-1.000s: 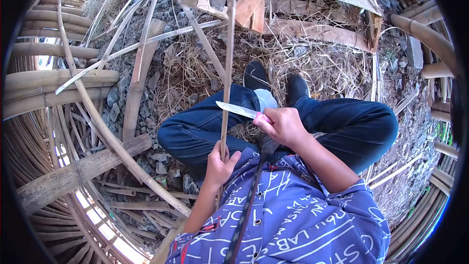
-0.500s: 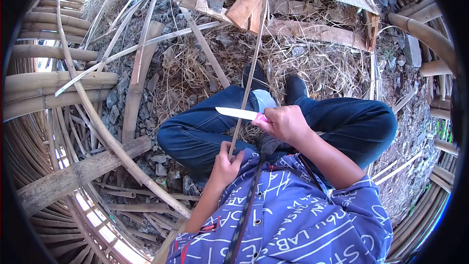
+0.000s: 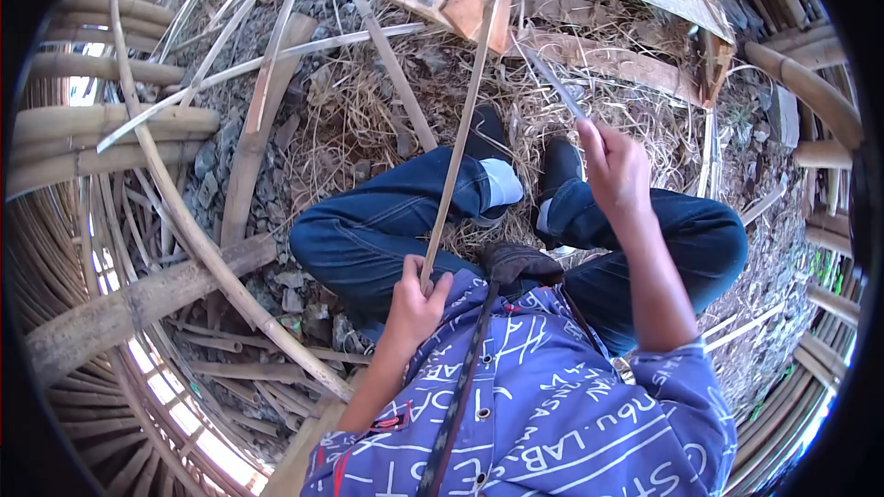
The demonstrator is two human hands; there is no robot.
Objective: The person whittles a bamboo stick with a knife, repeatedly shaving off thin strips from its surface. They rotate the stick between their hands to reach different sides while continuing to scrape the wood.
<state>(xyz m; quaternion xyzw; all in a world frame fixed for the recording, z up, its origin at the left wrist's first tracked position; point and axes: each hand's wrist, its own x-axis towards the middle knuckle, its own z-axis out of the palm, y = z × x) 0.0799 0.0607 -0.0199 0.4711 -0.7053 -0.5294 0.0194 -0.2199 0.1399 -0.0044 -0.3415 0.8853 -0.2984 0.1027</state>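
My left hand (image 3: 419,302) is closed round the lower end of a long thin bamboo strip (image 3: 462,133), close to my lap. The strip slants up and away past my knee to the top of the view. In my right hand (image 3: 619,166), raised over my right shin, is a knife (image 3: 555,84). Its blade points up and to the left, apart from the strip. The handle is mostly hidden in my fist.
A slatted wooden crate (image 3: 626,69) stands beyond my feet on straw-covered stony ground. Bamboo poles (image 3: 161,294) and split strips (image 3: 267,83) lie at the left. More bamboo (image 3: 815,97) lines the right edge. A dark pouch (image 3: 520,263) rests in my lap.
My right hand has swung the knife up, away and to the right, off the strip. The left hand has shifted slightly left and keeps its hold on the strip.
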